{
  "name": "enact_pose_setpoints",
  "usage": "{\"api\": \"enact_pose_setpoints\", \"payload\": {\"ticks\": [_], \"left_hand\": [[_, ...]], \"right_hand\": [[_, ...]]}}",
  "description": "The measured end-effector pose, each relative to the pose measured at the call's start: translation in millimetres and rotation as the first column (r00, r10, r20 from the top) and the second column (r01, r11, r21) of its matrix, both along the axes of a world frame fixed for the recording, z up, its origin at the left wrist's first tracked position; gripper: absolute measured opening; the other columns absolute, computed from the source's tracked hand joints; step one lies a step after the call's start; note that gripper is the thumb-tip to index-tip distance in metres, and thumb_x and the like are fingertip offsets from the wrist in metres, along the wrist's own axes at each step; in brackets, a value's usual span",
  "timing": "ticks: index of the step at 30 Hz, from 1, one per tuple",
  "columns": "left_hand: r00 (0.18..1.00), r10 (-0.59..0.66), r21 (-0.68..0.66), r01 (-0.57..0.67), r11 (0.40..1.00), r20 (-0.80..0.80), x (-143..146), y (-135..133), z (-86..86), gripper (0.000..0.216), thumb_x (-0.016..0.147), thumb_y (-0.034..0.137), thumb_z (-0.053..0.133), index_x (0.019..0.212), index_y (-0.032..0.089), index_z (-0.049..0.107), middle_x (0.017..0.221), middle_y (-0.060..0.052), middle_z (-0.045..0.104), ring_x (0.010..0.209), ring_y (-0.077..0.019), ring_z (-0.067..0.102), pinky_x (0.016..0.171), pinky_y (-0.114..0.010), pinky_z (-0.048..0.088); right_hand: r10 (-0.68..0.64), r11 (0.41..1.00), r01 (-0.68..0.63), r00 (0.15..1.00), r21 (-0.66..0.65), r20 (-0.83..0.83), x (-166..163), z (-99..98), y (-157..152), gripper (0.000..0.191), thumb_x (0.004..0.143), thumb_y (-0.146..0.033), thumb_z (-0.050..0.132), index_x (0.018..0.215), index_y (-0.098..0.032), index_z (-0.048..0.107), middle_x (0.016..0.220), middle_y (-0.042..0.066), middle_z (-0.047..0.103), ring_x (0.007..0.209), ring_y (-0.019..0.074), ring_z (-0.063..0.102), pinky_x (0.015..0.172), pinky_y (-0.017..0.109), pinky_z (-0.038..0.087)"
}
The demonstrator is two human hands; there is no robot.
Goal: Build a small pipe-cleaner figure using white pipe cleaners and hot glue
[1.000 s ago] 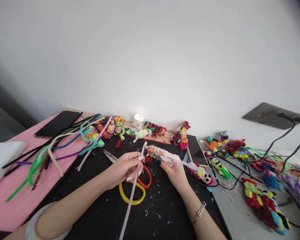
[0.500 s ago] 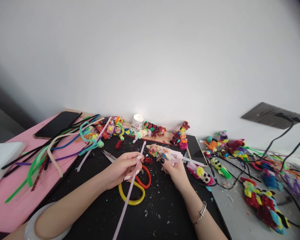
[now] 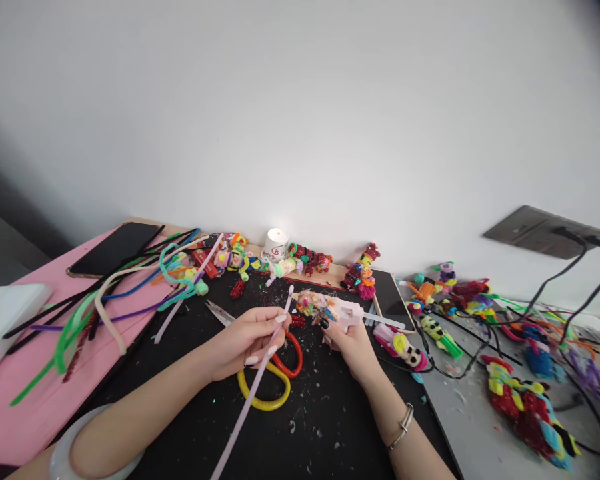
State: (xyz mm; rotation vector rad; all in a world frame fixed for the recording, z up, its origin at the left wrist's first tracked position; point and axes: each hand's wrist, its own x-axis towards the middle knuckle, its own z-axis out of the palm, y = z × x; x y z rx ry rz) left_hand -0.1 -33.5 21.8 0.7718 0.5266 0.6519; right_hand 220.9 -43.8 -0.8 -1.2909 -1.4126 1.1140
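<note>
The person's left hand has its thumb and forefinger pressed together on a long, thin, fuzzy lavender pipe cleaner, pinching it near its upper end; the short tip rises above the fingers, and the long remainder slants down toward the person, out of view at the bottom edge. The right hand is closed around a pale pink plastic glue gun, its thumb lying against the body, while most of the handle is hidden in the grip. The gun's front, caked with multicoloured fuzz and clumps, points toward the left hand, and its nozzle sits just beside the pipe cleaner's tip; whether the two touch cannot be told. A translucent glue stick juts from the gun's rear, to the right of that grip. Partly behind and below the left hand lie metal scissors with one yellow and one red loop handle, resting on a black mat strewn with small scraps. A small glittery red piece lies between the two hands, and beyond them, near the wall, stands a white paper cup with printed marks. To the right of the right hand lies a fuzzy figure with a black-and-white head, and well to the left of the left hand spreads a bundle of multicoloured pipe cleaners
</note>
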Motion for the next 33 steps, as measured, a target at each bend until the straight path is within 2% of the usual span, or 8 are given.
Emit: {"api": "enact_pose_setpoints", "payload": {"ticks": [4, 7, 10, 17, 22, 25, 29, 33], "left_hand": [[1.0, -0.004, 0.003, 0.004, 1.0, -0.015, 0.0, -0.4, 1.0, 0.016, 0.088, 0.029, 0.055, 0.081, 0.015, 0.056, 0.048, 0.006, 0.05, 0.028, 0.0, 0.021, 0.031, -0.013, 0.017], [1.0, -0.011, -0.002, 0.011, 1.0, 0.005, -1.3, 0.3, 0.9, 0.016, 0.089, 0.028, 0.054, 0.081, 0.015, 0.057, 0.046, 0.006, 0.05, 0.027, 0.0003, 0.02, 0.03, -0.013, 0.018], [1.0, -0.002, -0.002, 0.002, 1.0, 0.018, -3.4, 2.2, 0.8, 0.017, 0.089, 0.026, 0.053, 0.078, 0.014, 0.059, 0.044, 0.005, 0.051, 0.026, 0.0009, 0.02, 0.03, -0.012, 0.019], [0.999, 0.04, -0.032, -0.04, 0.999, -0.014, -6.8, 7.3, 1.0, 0.019, 0.085, 0.026, 0.057, 0.076, 0.011, 0.065, 0.038, 0.005, 0.048, 0.024, 0.0006, 0.021, 0.027, -0.012, 0.016], [0.998, 0.051, -0.047, -0.052, 0.998, -0.023, -9.4, 10.1, -0.3, 0.019, 0.082, 0.025, 0.06, 0.074, 0.01, 0.067, 0.036, 0.005, 0.047, 0.022, 0.0001, 0.023, 0.025, -0.012, 0.016], [0.998, 0.052, -0.049, -0.054, 0.997, -0.036, -10.4, 11.9, -0.2, 0.019, 0.08, 0.025, 0.06, 0.072, 0.009, 0.068, 0.034, 0.005, 0.046, 0.021, -0.0008, 0.025, 0.024, -0.012, 0.017], [0.995, 0.077, -0.077, -0.082, 0.994, -0.064, -11.8, 14.1, 0.1, 0.02, 0.079, 0.024, 0.061, 0.07, 0.008, 0.068, 0.032, 0.005, 0.044, 0.021, -0.0014, 0.025, 0.023, -0.012, 0.018], [0.996, 0.09, -0.118, -0.093, 0.989, -0.028, -14.4, 15.6, -0.6, 0.017, 0.078, 0.021, 0.062, 0.071, 0.007, 0.068, 0.032, 0.007, 0.041, 0.022, -0.0005, 0.02, 0.023, -0.011, 0.019]], "right_hand": [[-0.019, 0.998, 0.018, 1.0, 0.054, 0.021, 0.5, -1.2, 0.4, 0.041, 0.076, -0.047, 0.067, 0.105, -0.018, 0.066, 0.066, 0.002, 0.067, 0.051, 0.0161, 0.057, 0.045, 0.027, 0.048], [-0.004, 0.994, 0.0, 0.999, 0.107, 0.042, 1.0, -0.6, 0.9, 0.038, 0.075, -0.042, 0.069, 0.107, -0.02, 0.067, 0.084, 0.007, 0.073, 0.072, 0.023, 0.067, 0.063, 0.035, 0.056], [0.025, 0.99, -0.034, 0.997, 0.137, 0.069, 1.5, 1.9, 0.9, 0.035, 0.075, -0.037, 0.069, 0.106, -0.02, 0.068, 0.103, 0.009, 0.072, 0.092, 0.0275, 0.067, 0.08, 0.041, 0.055], [0.014, 0.971, -0.096, 0.937, 0.22, 0.349, 2.1, 14.6, -0.2, 0.01, 0.077, -0.027, 0.065, 0.084, -0.02, 0.067, 0.079, 0.003, 0.071, 0.068, 0.0189, 0.065, 0.062, 0.028, 0.052], [-0.046, 0.931, -0.158, 0.843, 0.328, 0.536, 4.9, 13.9, 1.0, 0.014, 0.082, -0.029, 0.063, 0.092, -0.021, 0.069, 0.081, 0.003, 0.07, 0.071, 0.0191, 0.064, 0.067, 0.03, 0.047], [-0.103, 0.88, -0.227, 0.767, 0.417, 0.634, 8.0, 11.6, 2.3, 0.015, 0.085, -0.031, 0.061, 0.093, -0.02, 0.068, 0.076, 0.003, 0.068, 0.071, 0.0193, 0.061, 0.071, 0.032, 0.042], [-0.164, 0.802, -0.315, 0.702, 0.508, 0.693, 11.7, 12.9, 2.5, 0.019, 0.088, -0.031, 0.057, 0.099, -0.019, 0.067, 0.081, 0.005, 0.067, 0.076, 0.02, 0.058, 0.075, 0.034, 0.038], [-0.193, 0.778, -0.346, 0.662, 0.524, 0.724, 11.5, 18.8, 0.6, 0.021, 0.091, -0.026, 0.052, 0.106, -0.02, 0.066, 0.085, 0.005, 0.067, 0.083, 0.0213, 0.054, 0.079, 0.037, 0.034]]}}
